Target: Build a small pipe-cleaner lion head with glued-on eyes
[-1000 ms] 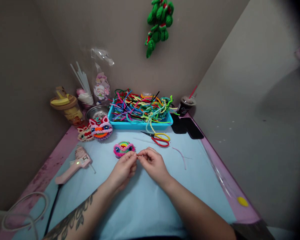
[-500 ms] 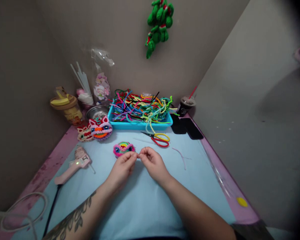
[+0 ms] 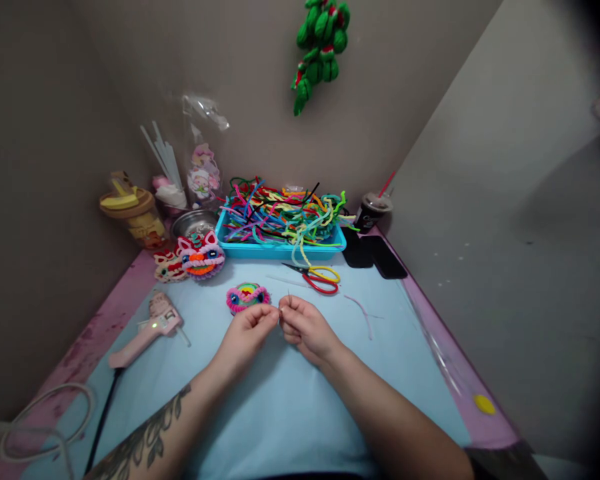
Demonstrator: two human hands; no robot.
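Observation:
My left hand [image 3: 250,333] and my right hand [image 3: 310,330] meet fingertip to fingertip above the blue cloth, both pinched closed. A thin dark wire-like strand [image 3: 289,293] sticks up from the fingers of my right hand. Whatever sits between the left thumb and forefinger is small and mostly hidden. Just behind the left hand lies a pink, blue and rainbow fuzzy lion-face piece [image 3: 247,297], partly covered by the fingers. Scissors [image 3: 320,280] with one yellow and one red handle rest behind the right hand, and a lilac pipe cleaner [image 3: 363,312] lies to its right.
A blue tray [image 3: 280,252] heaped with coloured pipe cleaners stands at the back. On the left are a pink glue gun [image 3: 145,340] with its cord and a finished lion head [image 3: 200,257]. Two black phones [image 3: 386,257] and a drink cup [image 3: 373,212] are back right.
My right hand has turned slightly, its fingers now curled lower beside the left fingertips. Both hands stay pinched, and the objects on the table have not moved.

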